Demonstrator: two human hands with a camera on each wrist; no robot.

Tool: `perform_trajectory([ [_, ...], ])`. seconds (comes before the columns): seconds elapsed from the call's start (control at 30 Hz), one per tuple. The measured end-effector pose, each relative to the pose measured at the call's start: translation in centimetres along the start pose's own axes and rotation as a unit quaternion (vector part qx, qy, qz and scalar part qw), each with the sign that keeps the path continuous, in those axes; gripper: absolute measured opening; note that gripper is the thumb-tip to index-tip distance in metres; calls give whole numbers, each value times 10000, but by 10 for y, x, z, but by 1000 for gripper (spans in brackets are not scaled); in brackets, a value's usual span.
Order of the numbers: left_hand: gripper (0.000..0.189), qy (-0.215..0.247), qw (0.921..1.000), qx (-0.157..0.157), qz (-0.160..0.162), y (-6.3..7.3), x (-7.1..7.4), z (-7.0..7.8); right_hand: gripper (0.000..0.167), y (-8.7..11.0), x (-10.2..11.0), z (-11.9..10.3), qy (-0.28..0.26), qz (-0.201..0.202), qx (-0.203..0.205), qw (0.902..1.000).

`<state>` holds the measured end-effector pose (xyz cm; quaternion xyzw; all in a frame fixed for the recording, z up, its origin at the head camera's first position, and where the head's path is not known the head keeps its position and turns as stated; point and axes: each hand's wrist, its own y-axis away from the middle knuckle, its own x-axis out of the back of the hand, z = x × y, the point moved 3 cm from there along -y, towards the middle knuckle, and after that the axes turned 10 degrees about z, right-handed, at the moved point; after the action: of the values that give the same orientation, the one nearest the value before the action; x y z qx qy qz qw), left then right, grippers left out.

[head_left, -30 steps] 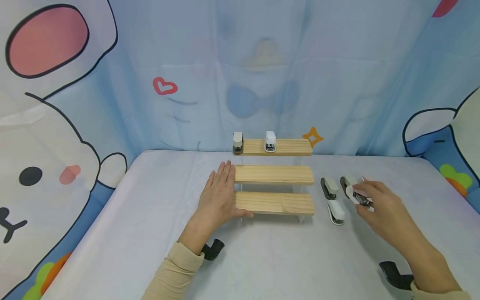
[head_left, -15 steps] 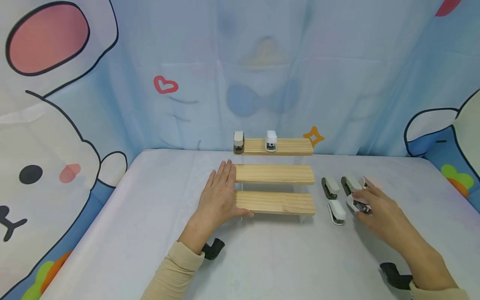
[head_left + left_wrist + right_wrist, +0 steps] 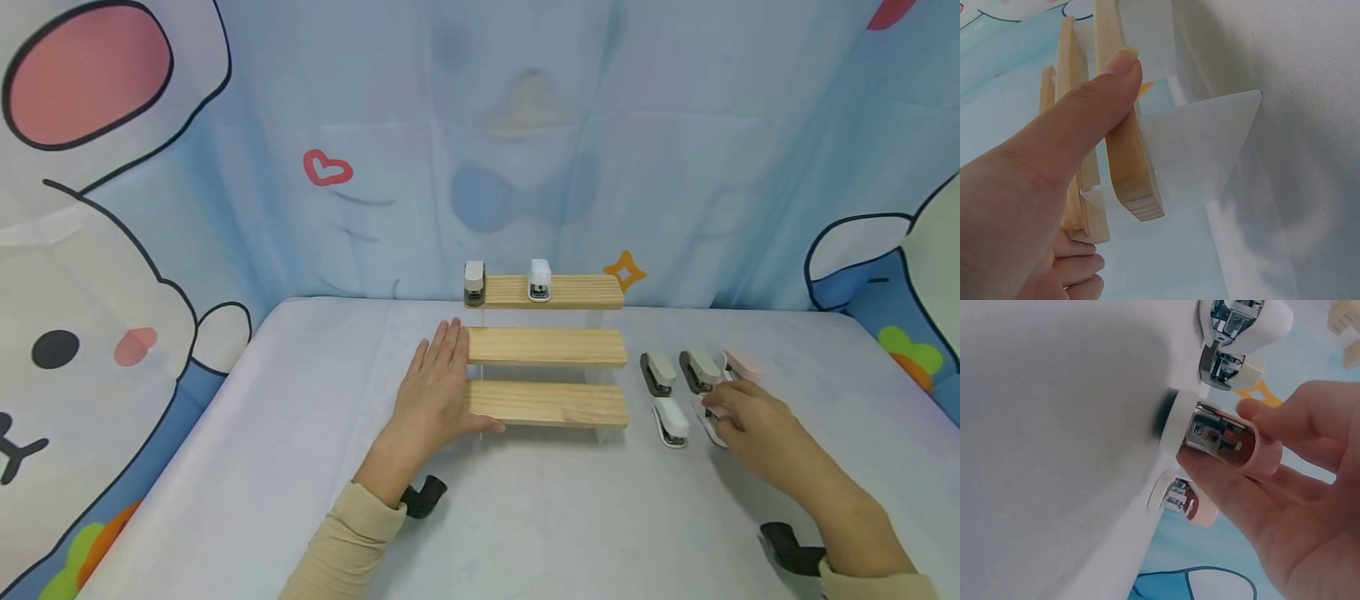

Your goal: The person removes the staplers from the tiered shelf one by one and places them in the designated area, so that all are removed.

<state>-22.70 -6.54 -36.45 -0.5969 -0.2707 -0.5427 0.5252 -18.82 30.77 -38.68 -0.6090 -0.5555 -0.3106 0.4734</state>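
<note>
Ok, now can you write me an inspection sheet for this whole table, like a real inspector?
Surface: white cloth, lightly creased
Job's things: wooden rack with three boards; greyish stapler and white stapler on its top board; four other staplers on the cloth, right of the rack
Clutter: nothing seen
Hands: left hand touches the rack's left side; right hand has its fingers round a pink-and-white stapler
Cables: nothing seen
Surroundings: cartoon-print curtain behind

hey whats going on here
A person's left hand rests against the left end of a three-tier wooden rack, while the right hand pinches a pink and white stapler low at the table, to the rack's right. Two more staplers stand on the top shelf, and four others are on the table.
</note>
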Motion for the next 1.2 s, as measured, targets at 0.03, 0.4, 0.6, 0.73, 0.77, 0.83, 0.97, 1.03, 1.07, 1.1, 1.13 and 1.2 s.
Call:
perform_trajectory([
  [0.03,139,-1,10000,4,-1,0,0,0,28,0,0,0,-1,9,24,10000],
  [0.4,139,67,10000,-1,32,1,1,0,28,-2,-3,-1,117,50,-46,9999],
  [0.6,139,59,10000,3,21,1,1,1,33,0,6,-6,168,24,-193,9997],
  [0.73,139,50,10000,14,-28,0,1,1,33,-1,14,-12,161,299,-258,9991],
  [0.77,139,40,10000,16,-45,0,1,1,33,-2,17,-14,144,380,-246,9989],
  [0.83,139,55,10000,14,-48,0,1,1,31,-2,20,-20,142,628,-87,9979],
  [0.97,139,108,9999,19,-33,0,1,1,27,-4,29,-30,5,1100,365,9933],
  [1.03,139,132,9999,24,-25,0,1,1,26,-6,32,-36,-7,1317,571,9896],
  [1.07,140,129,9999,24,-27,0,1,1,25,-8,34,-39,3,1398,649,9881],
  [1.1,139,142,9999,26,-24,0,1,1,25,-10,36,-42,14,1459,707,9868],
  [1.13,139,144,9999,24,-17,0,1,1,25,-12,37,-45,36,1483,716,9863],
  [1.2,139,136,9999,18,3,0,2,1,25,-16,39,-53,63,1537,778,9850],
])
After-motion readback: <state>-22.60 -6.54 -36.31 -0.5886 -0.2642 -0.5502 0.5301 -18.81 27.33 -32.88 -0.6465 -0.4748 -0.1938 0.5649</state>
